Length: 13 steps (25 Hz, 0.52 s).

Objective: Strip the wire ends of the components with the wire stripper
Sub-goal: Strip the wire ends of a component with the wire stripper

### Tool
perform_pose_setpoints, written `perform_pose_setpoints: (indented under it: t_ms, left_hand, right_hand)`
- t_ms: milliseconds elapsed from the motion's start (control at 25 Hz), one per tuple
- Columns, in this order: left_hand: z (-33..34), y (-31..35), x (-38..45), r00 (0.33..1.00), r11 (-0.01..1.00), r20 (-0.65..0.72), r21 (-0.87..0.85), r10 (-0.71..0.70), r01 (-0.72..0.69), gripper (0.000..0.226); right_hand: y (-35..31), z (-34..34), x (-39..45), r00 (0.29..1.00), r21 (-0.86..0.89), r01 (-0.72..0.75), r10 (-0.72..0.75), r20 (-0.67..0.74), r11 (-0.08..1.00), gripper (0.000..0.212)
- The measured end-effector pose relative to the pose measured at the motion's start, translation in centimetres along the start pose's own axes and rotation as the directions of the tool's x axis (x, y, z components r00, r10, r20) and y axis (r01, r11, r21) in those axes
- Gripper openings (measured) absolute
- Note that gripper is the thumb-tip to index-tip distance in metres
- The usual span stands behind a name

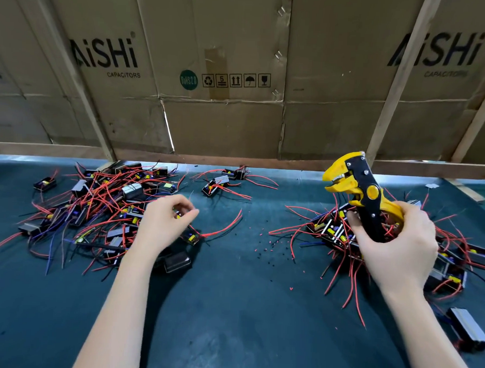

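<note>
wire stripper (358,189) | gripped upright, right hand (399,246) | left hand (164,222) on component pile (101,205)

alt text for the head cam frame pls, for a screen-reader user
A person's right hand holds a yellow and black wire stripper upright above a pile of wired components, while the left hand reaches into a larger pile on the dark green table. Cardboard boxes stand behind.

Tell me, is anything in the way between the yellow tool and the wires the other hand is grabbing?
Nothing visible. The wire stripper in the right hand is raised, and only bare green mat with tiny insulation bits lies between it and the left hand at the component pile.
</note>
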<state>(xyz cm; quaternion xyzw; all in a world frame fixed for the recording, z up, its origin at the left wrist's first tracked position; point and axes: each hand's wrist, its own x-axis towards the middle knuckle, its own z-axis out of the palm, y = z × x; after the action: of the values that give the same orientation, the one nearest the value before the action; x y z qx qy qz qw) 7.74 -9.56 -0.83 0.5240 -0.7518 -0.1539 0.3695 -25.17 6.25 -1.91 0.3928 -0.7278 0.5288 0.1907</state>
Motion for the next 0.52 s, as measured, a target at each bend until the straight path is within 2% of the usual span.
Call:
perform_pose_setpoints:
  t_ms: [80,120,160,200,400,520]
  left_hand:
    - [-1.2,-1.5,-0.5,0.975,0.999,0.222,-0.039,-0.026,0.036,0.025]
    - [-1.6,-2.0,-0.9,0.936,0.998,0.350,-0.041,-0.032,0.050,0.033]
    - [-1.8,-2.3,-1.1,0.902,0.999,0.430,-0.008,-0.042,0.050,0.038]
    - [-1.7,-2.5,-1.1,0.893,0.999,0.448,0.028,-0.042,0.032,0.038]
    - [-1.1,-1.2,-0.2,0.962,0.998,0.272,0.061,0.017,-0.035,0.034]
    - [-2.1,-0.8,-0.4,0.972,0.999,0.233,0.013,0.028,-0.032,0.026]
  right_hand:
    - [0.0,0.2,-0.3,1.000,-0.048,0.008,-0.008,0.010,0.999,0.069]
    - [0.0,0.2,-0.4,1.000,-0.071,0.012,-0.012,0.005,0.997,0.069]
    - [-0.1,0.2,-0.4,1.000,-0.087,0.017,-0.018,-0.004,0.996,0.068]
    - [-0.2,0.2,-0.4,1.000,-0.094,0.023,-0.024,-0.013,0.995,0.067]
    - [-0.4,0.3,0.1,0.999,-0.105,0.027,-0.029,-0.020,0.994,0.067]
    - [-0.3,0.3,-0.2,0.999,-0.125,0.044,-0.047,-0.019,0.991,0.064]
